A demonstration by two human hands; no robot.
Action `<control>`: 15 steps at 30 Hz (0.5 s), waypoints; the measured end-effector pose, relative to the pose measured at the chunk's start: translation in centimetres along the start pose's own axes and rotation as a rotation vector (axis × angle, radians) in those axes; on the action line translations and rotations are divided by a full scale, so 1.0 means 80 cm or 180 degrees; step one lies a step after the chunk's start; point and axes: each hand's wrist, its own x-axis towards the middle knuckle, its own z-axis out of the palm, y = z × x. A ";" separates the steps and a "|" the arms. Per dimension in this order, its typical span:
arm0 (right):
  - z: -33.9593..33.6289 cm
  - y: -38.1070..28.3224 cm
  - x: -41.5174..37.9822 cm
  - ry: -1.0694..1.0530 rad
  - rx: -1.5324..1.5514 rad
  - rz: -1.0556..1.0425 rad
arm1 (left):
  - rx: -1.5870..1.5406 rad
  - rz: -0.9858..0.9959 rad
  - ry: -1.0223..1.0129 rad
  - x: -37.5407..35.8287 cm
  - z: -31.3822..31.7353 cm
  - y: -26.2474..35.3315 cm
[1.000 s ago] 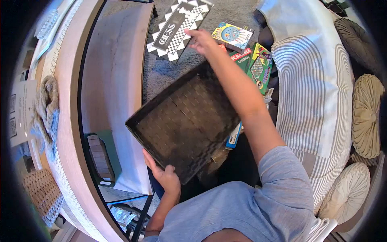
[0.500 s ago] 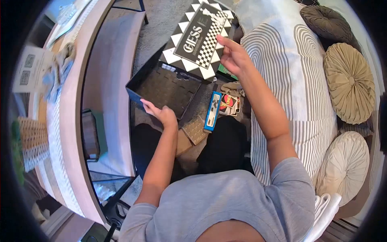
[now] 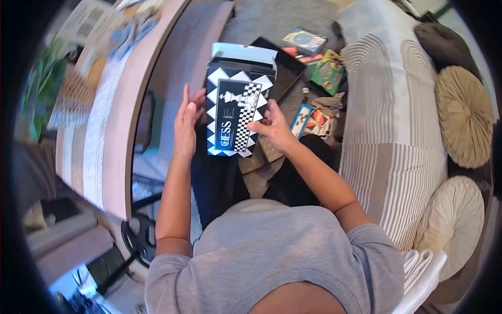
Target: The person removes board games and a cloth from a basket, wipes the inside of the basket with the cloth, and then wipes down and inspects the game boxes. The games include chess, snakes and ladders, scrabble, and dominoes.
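1. Step in hand, as I read it: the chess box is held up in front of the chest between both hands, lid face toward the camera, over the dark woven tray on the grey carpet.
2. Left hand: flat and open, fingers straight and together, palm pressed against the box's left edge. It braces rather than wraps.
3. Right hand: closed on the box's lower right edge, thumb across the printed face, fingers behind it and hidden.
4. Next move, by judgement: the box is wide and pinched only at its edges, so it needs to stay level and supported from both sides while it is guided down. The white flap at its top edge looks loose.
5. Box: flat rectangular cardboard, glossy print, black-and-white diamond border, chequered panel with a king figure.
6. Tray: shallow, rectangular, basket-weave texture, dark brown, partly hidden behind the box.
7. Nearby on the carpet: Uno cards spilled beside their blue carton, and bright game boxes further off.
8. Right side: striped fabric sofa with round pleated cushions.
9. Left side: curved pale wood desk, smooth-edged.
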 end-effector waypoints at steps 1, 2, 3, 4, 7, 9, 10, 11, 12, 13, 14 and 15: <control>0.017 0.022 -0.004 -0.0165 0.0099 -0.0030 | 0.0211 0.0299 0.0028 -0.022 -0.003 0.024; 0.035 0.035 -0.010 -0.0309 0.0163 -0.0074 | 0.0435 0.0591 0.0036 -0.041 -0.008 0.035; 0.052 0.048 -0.021 -0.0435 0.0236 -0.0113 | 0.0483 0.0532 0.0147 -0.059 -0.018 0.035; 0.064 0.060 -0.029 -0.0548 0.0189 -0.0044 | 0.0610 0.0761 0.0321 -0.072 -0.027 0.036; 0.079 0.086 -0.043 -0.0961 -0.0295 -0.0047 | 0.0183 0.0729 0.0506 -0.110 -0.022 0.052; 0.086 0.055 -0.053 -0.0912 -0.0731 -0.0381 | 0.0276 0.0843 0.0503 -0.121 -0.028 0.050; 0.091 0.032 -0.055 -0.0847 -0.1187 -0.0759 | 0.0599 0.1065 0.0638 -0.123 -0.030 0.043; 0.093 0.015 -0.057 -0.0857 -0.1191 -0.0729 | 0.0589 0.1041 0.0657 -0.128 -0.030 0.042; 0.096 -0.001 -0.058 -0.0742 -0.1109 -0.0952 | 0.0546 0.0950 0.0649 -0.133 -0.028 0.044; 0.099 -0.019 -0.055 -0.0625 -0.1035 -0.1215 | 0.0501 0.0897 0.0626 -0.132 -0.025 0.049; 0.104 -0.037 -0.054 -0.0644 -0.1349 -0.1281 | 0.0568 0.1069 0.0590 -0.130 -0.019 0.055; 0.104 -0.045 -0.054 -0.0634 -0.1361 -0.1277 | 0.0557 0.1064 0.0581 -0.128 -0.019 0.054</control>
